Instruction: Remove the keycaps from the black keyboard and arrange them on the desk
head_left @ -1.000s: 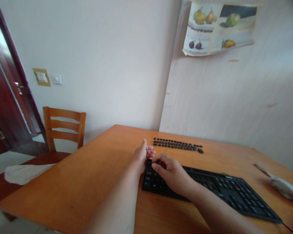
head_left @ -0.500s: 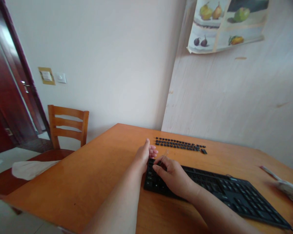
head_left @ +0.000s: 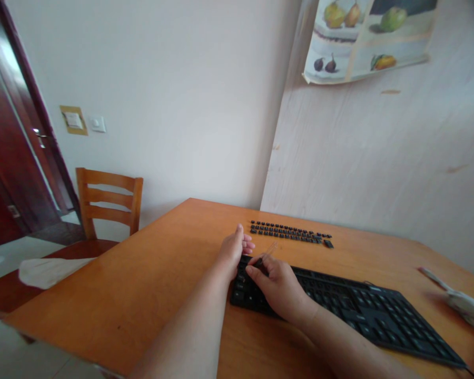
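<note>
Wire tool (head_left: 260, 260), more aslant, between fingers (head_left: 256, 274)

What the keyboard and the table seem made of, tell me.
Keyboard: probably hard plastic, matte black, judging by its dull, moulded look. Table: likely wood or veneer, smooth and perhaps varnished, going by its orange-brown colour and soft sheen.
</note>
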{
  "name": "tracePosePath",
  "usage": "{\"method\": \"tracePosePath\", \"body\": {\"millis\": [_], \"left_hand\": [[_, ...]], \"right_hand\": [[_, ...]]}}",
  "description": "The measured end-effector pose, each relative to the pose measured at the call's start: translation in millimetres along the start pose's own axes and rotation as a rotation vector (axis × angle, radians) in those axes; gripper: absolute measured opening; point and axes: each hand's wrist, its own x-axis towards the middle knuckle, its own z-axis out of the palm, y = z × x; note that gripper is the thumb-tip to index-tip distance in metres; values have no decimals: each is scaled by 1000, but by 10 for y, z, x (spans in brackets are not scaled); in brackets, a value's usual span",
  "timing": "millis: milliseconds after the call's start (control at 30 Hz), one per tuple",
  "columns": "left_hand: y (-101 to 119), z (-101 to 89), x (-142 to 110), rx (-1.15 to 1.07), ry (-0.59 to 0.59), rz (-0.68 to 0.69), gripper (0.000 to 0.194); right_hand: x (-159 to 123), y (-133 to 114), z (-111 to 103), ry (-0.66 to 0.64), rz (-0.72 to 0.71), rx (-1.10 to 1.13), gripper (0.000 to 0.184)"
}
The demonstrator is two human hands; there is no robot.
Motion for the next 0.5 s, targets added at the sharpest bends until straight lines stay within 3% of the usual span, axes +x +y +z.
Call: {"method": "tracePosePath", "body": {"millis": [500], "left_hand": [[12,30,-80,95,50,81,75]], "right_hand": [[-40,45,60,77,-12,157,17]]}}
